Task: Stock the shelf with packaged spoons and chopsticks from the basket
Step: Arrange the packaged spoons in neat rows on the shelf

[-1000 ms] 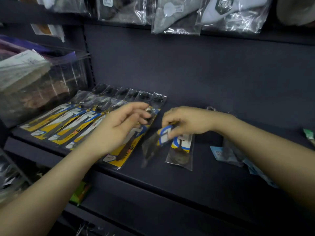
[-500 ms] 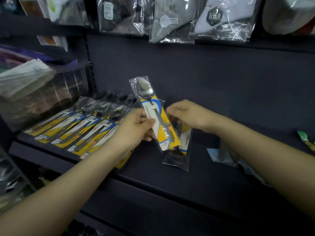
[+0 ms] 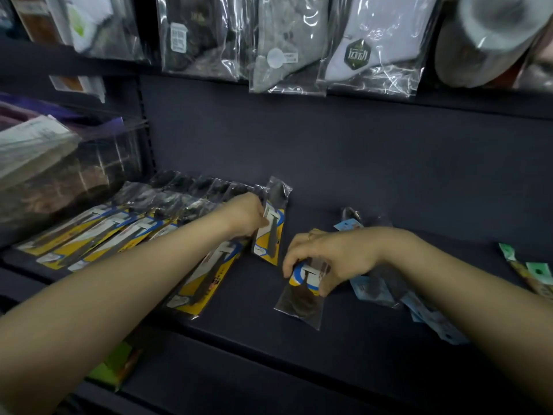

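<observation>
Left hand (image 3: 244, 215) reaches forward over the shelf (image 3: 374, 181), forearm stretched, grip closed on the edge of a packaged spoon (image 3: 270, 224) lying at the right end of the spoon row (image 3: 125, 229). Right hand (image 3: 326, 259) is palm down, fingers curled, grip pinching a second spoon pack (image 3: 302, 295) flat on the shelf, bowl end toward the front edge. Blue packs (image 3: 386, 295) lie under the right wrist.

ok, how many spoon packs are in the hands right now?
2. One in the left hand, a yellow-card pack beside the shelf row. One in the right hand, a shorter pack on the shelf.
</observation>
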{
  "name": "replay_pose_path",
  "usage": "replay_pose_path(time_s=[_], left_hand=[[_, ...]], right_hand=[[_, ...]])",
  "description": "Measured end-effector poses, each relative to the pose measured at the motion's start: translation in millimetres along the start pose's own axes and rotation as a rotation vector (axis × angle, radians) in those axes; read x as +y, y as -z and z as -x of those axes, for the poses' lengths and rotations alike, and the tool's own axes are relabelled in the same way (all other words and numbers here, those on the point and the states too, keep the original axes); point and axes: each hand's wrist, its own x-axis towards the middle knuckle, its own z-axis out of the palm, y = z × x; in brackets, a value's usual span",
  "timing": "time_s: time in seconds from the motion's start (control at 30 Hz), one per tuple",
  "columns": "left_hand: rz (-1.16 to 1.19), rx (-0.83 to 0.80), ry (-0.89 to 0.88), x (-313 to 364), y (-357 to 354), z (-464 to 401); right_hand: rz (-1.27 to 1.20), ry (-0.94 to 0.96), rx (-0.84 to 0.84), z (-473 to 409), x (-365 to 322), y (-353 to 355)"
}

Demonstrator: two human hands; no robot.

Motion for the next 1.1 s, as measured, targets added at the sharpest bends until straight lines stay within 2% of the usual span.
replay_pose_path(time_s=[0.07,0.13,0.23,0.3,0.37,0.47,0.53,0.6,0.67,0.77,0.83,0.9,0.97,1.03,1.1], left_hand=[[-0.109,-0.005,-0.032,0.9,-0.7,-1.7],[-0.226,0.058,-0.082,0.7,-0.6,0.7],[-0.319,0.157,-0.237,-6.3,6.2,10.7],[-0.274,0.124,-0.395,-15.4,13.5,25.3],[-0.276,0.052,-0.5,-28.5,19.9,45.9],[-0.313,-0.184,-0.548,-47.2,24.5,85.4],[-0.393,-0.305,-0.567,-55.2,26.6,103.9],[-0.427,-0.332,-0.59,-63.6,28.1,110.5],[-0.344,-0.354,-0.586,-70.4,31.2,110.9],[-0.27,-0.368,-0.619,-81.2,32.0,108.1],[-0.256,-0.383,-0.632,-85.2,31.5,106.9],[-0.244,-0.391,-0.652,-88.5,30.1,106.6],[-0.233,-0.374,-0.669,-91.9,29.2,107.2],[-0.209,-0.349,-0.653,-94.3,29.2,109.8],[-0.198,-0.337,-0.656,-95.7,28.9,112.0]], right_hand=[[0.017,-0.018,0.018,0.9,0.6,0.5],[0.026,-0.035,0.067,0.3,0.2,0.2],[0.011,-0.049,0.229,-2.7,-4.5,-1.0],[0.002,-0.003,0.448,-2.4,-7.1,0.1],[-0.087,0.011,0.735,0.3,-11.8,4.0],[-0.414,0.007,1.14,2.1,-23.5,11.9],[-0.615,-0.005,1.272,-2.0,-33.9,14.6],[-0.774,-0.082,1.257,-8.8,-43.3,12.4],[-0.936,-0.185,1.225,-16.2,-48.9,7.8],[-1.04,-0.32,1.322,-19.0,-51.7,9.5],[-1.11,-0.333,1.344,-16.5,-55.2,12.2],[-1.193,-0.33,1.266,-19.7,-61.0,6.9],[-1.214,-0.41,1.093,-32.2,-68.0,-8.6],[-1.178,-0.491,0.954,-47.6,-70.5,-25.9],[-1.061,-0.586,0.94,-60.5,-70.1,-35.1]])
